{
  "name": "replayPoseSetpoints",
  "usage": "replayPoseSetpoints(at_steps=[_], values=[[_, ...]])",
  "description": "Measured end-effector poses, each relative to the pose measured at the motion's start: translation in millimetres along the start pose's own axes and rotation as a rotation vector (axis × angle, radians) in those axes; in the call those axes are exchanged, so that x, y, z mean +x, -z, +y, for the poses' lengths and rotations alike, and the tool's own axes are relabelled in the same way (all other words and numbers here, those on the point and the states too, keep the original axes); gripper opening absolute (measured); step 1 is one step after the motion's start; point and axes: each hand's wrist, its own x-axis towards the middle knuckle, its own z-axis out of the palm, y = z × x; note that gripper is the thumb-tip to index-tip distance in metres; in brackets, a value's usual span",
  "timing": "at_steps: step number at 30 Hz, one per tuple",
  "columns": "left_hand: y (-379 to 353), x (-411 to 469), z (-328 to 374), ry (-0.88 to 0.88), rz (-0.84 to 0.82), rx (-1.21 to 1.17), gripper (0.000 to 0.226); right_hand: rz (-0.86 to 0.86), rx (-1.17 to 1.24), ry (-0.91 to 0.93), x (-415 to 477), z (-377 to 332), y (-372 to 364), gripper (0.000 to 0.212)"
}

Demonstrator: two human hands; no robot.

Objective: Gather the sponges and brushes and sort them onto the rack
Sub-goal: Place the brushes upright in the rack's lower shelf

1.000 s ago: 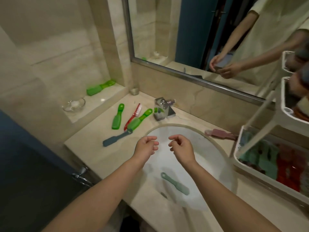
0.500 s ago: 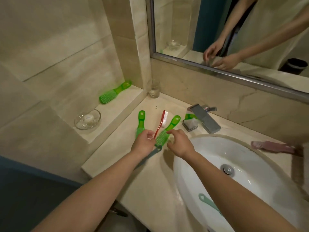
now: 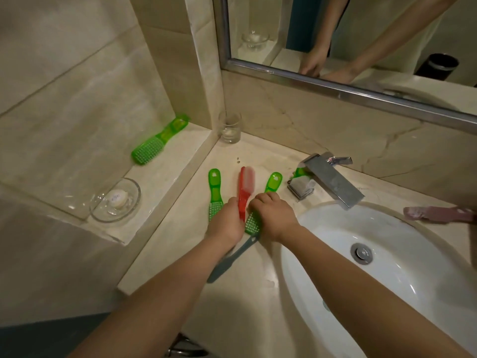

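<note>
Several brushes lie on the beige counter left of the sink. My left hand is closed on the handle of a red brush, whose white bristle head points away from me. My right hand presses down on a green brush, fingers curled over its middle. Another green brush lies just left of my left hand. A grey-blue brush lies under both wrists. A fourth green brush rests on the raised ledge at the left. A pink brush lies right of the tap. The rack is out of view.
A chrome tap overhangs the white sink; something green sits behind its base. A drinking glass stands in the corner. A glass soap dish sits on the ledge. A mirror runs along the back wall.
The view has swung left and the rack has left it. Both hands moved from above the sink to the brushes; the left closed on the red brush, the right came down on the green one.
</note>
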Motion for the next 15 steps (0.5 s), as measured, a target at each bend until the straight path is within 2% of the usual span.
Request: replayPoseSetpoints(at_steps=[3, 6, 8, 10, 12, 15], values=[[3, -1, -1, 0.043, 0.022, -0.065, 0.020, 0.084, -0.056, 0.046, 0, 0, 2, 0.030], [11, -6, 0, 0.094, 0.049, -0.250, 0.032, 0.131, 0.014, 0.024, -2, 0, 9, 0.028], [18, -11, 3, 0.098, 0.090, -0.369, 0.040, 0.220, 0.148, -0.014, -6, -1, 16, 0.029], [26, -17, 10, 0.078, 0.144, -0.480, 0.036, 0.366, 0.299, -0.057, -12, -3, 25, 0.028], [34, -23, 19, 0.002, 0.216, -0.520, 0.030, 0.493, 0.499, -0.152, -20, -10, 39, 0.024], [43, -32, 39, -0.122, 0.313, -0.544, 0.037, 0.641, 0.818, -0.313, -34, -17, 66, 0.017]])
